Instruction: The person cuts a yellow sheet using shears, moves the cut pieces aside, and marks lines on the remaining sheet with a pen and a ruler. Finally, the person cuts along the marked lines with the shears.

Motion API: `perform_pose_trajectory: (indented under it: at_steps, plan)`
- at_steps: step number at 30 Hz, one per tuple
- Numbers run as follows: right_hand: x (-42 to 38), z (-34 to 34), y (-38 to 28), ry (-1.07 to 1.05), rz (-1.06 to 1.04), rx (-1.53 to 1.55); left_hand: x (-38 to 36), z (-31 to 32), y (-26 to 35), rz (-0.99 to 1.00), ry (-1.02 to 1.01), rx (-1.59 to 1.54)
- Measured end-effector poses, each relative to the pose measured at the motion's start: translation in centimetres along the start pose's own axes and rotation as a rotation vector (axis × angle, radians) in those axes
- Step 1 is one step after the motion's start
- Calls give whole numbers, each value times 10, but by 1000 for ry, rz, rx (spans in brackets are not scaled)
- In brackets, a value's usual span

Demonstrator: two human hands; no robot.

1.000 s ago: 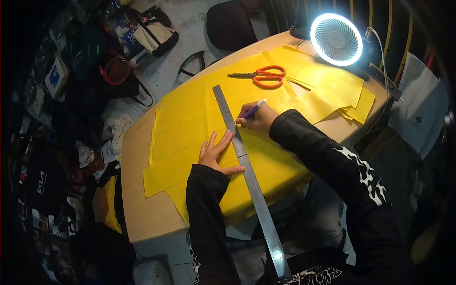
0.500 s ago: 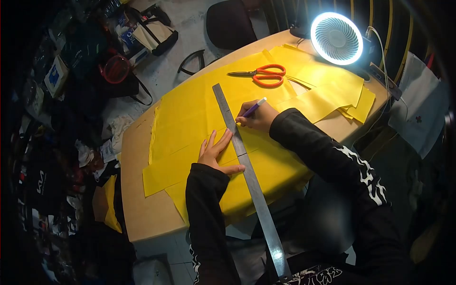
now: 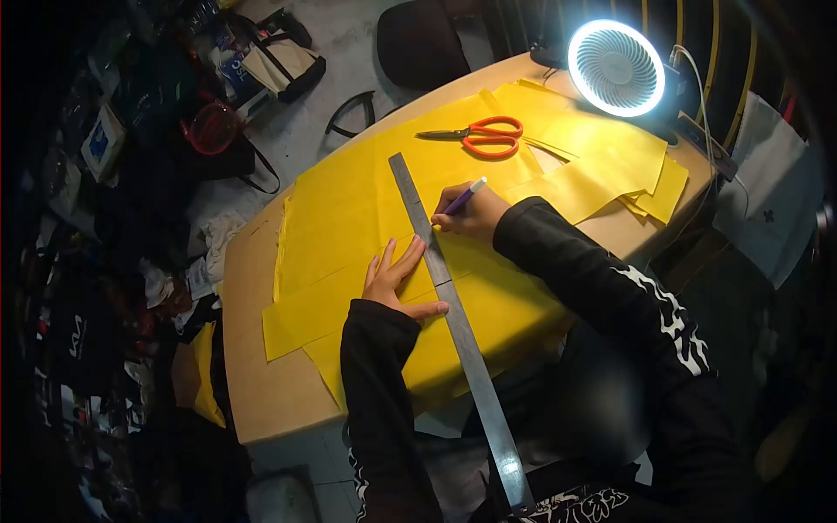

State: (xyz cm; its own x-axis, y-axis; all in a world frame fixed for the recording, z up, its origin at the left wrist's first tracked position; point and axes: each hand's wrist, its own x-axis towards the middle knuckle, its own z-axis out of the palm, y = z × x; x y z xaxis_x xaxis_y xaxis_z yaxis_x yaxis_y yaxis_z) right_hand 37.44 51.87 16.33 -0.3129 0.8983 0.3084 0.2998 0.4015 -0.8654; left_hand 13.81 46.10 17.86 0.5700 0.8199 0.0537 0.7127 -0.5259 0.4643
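A long metal ruler (image 3: 471, 357) lies slantwise across yellow sheets (image 3: 340, 209) and reaches past the table edge toward my body. My left hand (image 3: 397, 279) presses on the ruler with spread fingers, the fingertips and thumb touching its left side. On the ruler's right side, my right hand (image 3: 475, 212) grips a purple pen (image 3: 462, 199) with a white end, its lower end close to the ruler's edge. Scissors with orange-red handles (image 3: 493, 138) rest on the yellow material beyond my right hand, their blades pointing left.
A lit ring-shaped lamp with a fan-like centre (image 3: 616, 68) stands at the table's back right, its white cable (image 3: 708, 113) beside it. Cut yellow pieces (image 3: 602, 179) overlap near the right edge. A dark chair (image 3: 420, 44) and bags (image 3: 283, 61) are beyond the wooden table (image 3: 248, 349).
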Motion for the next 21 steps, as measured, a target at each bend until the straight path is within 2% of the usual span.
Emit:
perform_pose_trajectory:
  at_steps: [5, 8, 14, 21]
  plan:
    - [-1, -2, -6, 17, 113, 94, 0, 0, 1, -11, 0, -1]
    - [-2, -6, -10, 28, 55, 33, 0, 0, 1, -11, 0, -7]
    - [-14, -19, -22, -396, 101, 142, 1, 1, -2, -8, -5, 12]
    - [-17, -22, -33, -546, 66, 135, 2, -1, -2, 0, -24, -13]
